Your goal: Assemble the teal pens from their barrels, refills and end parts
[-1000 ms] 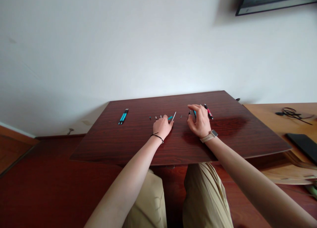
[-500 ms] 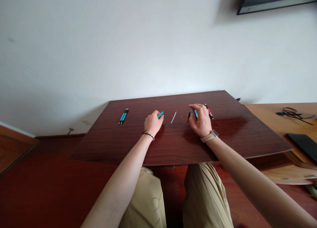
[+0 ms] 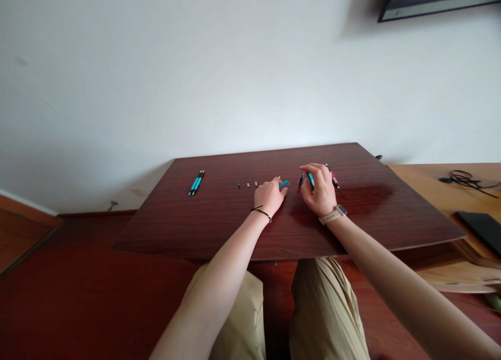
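Note:
My left hand (image 3: 269, 197) is closed round a teal pen barrel (image 3: 284, 184), which pokes out past the thumb and fingertips, low over the middle of the table. Most of the thin white refill is hidden behind that hand. To its left lie three tiny pen parts: a dark teal one (image 3: 239, 185) and two pale ones (image 3: 248, 185). My right hand (image 3: 321, 193) rests on the table, fingers curved and apart. Between its thumb and fingers a blue pen piece (image 3: 310, 180) and a small black pen part (image 3: 301, 180) show, without a visible grip on them.
Two teal-and-black pens (image 3: 196, 182) lie side by side at the table's left. A red-and-black pen (image 3: 333, 177) lies just beyond my right hand. On the wooden desk at right are a black cable (image 3: 465, 180) and a dark flat device (image 3: 479, 229).
My left hand has moved right with the teal barrel, now over where the white refill and a tiny part lay. The three small parts left of it are now uncovered. My right hand stays put.

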Demonstrator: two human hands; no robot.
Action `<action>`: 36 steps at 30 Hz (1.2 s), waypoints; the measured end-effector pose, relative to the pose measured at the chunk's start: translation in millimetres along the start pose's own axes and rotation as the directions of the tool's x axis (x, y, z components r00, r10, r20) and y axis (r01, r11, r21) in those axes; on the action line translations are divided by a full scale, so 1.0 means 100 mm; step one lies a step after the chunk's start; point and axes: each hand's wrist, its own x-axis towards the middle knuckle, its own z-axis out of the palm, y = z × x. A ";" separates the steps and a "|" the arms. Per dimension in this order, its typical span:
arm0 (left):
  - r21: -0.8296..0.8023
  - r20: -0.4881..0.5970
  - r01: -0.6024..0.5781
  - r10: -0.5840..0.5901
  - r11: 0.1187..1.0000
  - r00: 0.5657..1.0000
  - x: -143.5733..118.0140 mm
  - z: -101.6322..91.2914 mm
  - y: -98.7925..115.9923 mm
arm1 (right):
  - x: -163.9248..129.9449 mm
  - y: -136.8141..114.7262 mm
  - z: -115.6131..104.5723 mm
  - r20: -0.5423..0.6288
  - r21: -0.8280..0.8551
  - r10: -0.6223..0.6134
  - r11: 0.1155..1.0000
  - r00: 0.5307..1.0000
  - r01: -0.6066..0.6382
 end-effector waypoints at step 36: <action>-0.974 0.220 0.215 0.063 0.073 0.973 -0.05 -0.06 0.03 | 0.02 -0.07 -0.01 0.214 0.222 -0.086 0.974 0.973 0.037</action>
